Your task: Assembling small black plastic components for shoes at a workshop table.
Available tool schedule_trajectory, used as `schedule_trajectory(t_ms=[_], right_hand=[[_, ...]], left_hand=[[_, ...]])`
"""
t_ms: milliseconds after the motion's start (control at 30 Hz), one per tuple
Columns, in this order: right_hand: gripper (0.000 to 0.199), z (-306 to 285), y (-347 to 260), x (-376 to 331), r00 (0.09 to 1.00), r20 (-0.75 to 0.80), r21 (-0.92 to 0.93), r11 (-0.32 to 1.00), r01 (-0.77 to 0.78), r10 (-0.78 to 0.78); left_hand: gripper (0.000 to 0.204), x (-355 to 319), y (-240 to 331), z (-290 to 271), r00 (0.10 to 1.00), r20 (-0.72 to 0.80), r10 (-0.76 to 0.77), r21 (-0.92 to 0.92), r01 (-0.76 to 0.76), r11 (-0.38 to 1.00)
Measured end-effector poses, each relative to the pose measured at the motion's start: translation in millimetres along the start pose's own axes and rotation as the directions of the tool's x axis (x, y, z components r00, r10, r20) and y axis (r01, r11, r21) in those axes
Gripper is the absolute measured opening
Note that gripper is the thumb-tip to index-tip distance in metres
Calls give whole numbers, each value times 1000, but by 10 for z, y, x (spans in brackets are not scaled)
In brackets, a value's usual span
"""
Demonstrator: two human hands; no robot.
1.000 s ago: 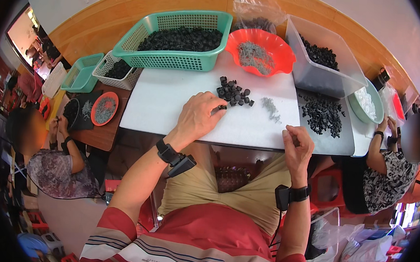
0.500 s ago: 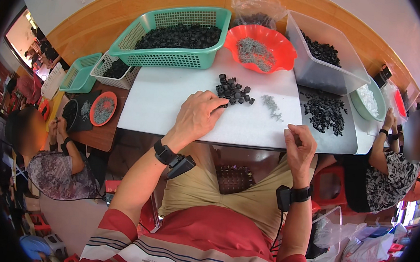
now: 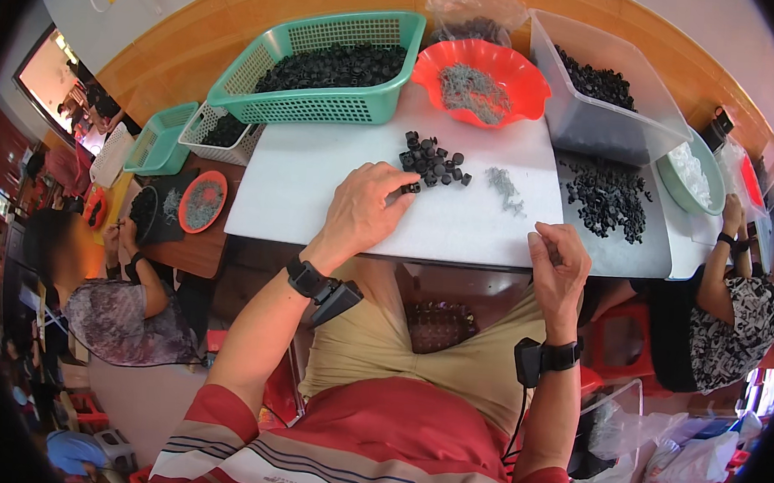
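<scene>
My left hand [image 3: 364, 206] rests over the white work sheet [image 3: 312, 155], thumb and forefinger closed on a small black cap-like plastic part [image 3: 411, 188]. Right beyond those fingertips lies a loose pile of similar black parts [image 3: 435, 160]. To the right of the pile is a small scatter of thin grey metal pieces [image 3: 504, 189], possibly pins or springs. At the table's front edge is my right hand [image 3: 560, 267], its fingers curled in against the thumb. Whatever it may hold is hidden or too small to see.
Along the back stand a green basket [image 3: 311, 109] of black parts, a red scalloped bowl [image 3: 534, 83] of grey pieces and a clear bin [image 3: 623, 137]. Small black pieces [image 3: 607, 201] cover a dark mat at right. People sit working on both sides.
The view has shifted slightly. My left hand keeps its pinch beside the pile, and the black part shows more plainly between its fingertips. The right hand stays curled near the edge.
</scene>
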State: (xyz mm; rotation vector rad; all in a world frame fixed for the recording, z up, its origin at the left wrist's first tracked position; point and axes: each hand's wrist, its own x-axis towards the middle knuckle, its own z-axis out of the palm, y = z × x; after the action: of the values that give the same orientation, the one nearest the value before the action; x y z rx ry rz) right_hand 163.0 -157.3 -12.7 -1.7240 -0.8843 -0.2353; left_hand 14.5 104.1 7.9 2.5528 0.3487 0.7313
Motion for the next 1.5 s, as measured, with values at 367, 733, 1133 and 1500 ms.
schedule_trajectory(t_ms=[367, 733, 1133, 1500], right_hand=[[12, -21, 68, -18, 1000, -15, 77, 997, -5, 7], [13, -33, 78, -11, 1000, -20, 74, 997, -5, 7], [14, -49, 58, 12, 1000, 8, 84, 996, -28, 27], [22, 2, -175, 333, 973, 188, -366, 929, -56, 132]], left_hand=[[26, 21, 12, -13, 996, 3, -84, -163, 84, 983], [21, 22, 32, -12, 996, -40, -84, -220, 74, 973], [18, 10, -20, 1, 993, -104, -56, -244, 29, 969], [21, -9, 5, -23, 992, -122, -28, -259, -4, 966]])
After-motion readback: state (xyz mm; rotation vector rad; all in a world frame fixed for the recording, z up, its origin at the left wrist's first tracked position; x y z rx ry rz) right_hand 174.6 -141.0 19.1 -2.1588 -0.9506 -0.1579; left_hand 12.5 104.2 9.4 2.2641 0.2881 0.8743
